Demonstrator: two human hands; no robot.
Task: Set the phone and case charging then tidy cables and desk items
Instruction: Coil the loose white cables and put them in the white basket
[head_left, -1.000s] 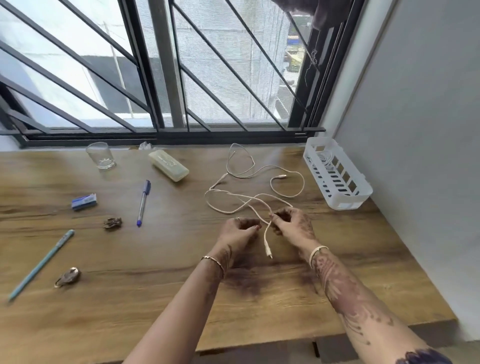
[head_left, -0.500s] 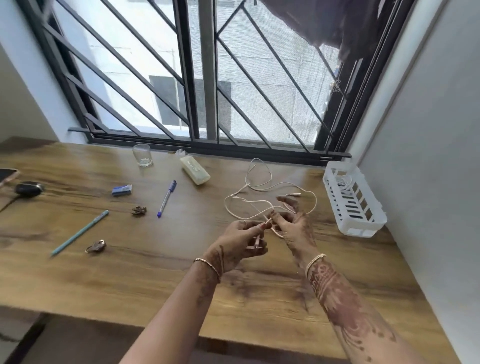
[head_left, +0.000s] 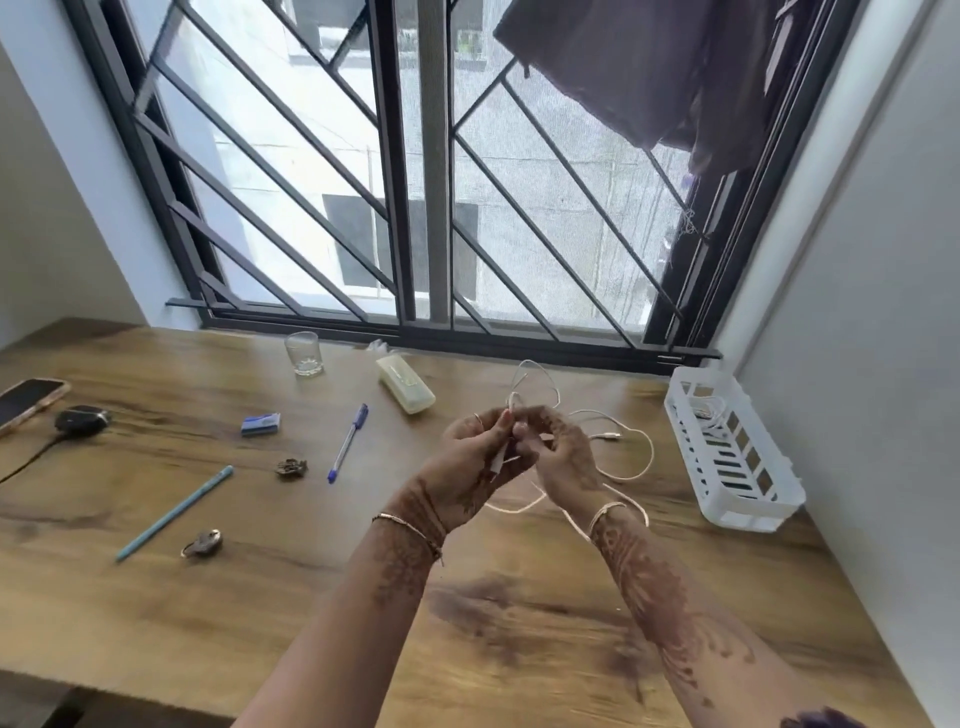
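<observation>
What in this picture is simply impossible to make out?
Head view, phone: cut off by the left edge.
Head view, white cable: its middle is hidden inside the left hand and right hand, and blurred.
Head view, white basket: contents screened by its slatted wall.
Head view, small brown object: too small to identify.

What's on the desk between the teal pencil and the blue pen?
In the head view, one small brown clip-like item lies between the teal pencil and the blue pen, touching neither.
</observation>
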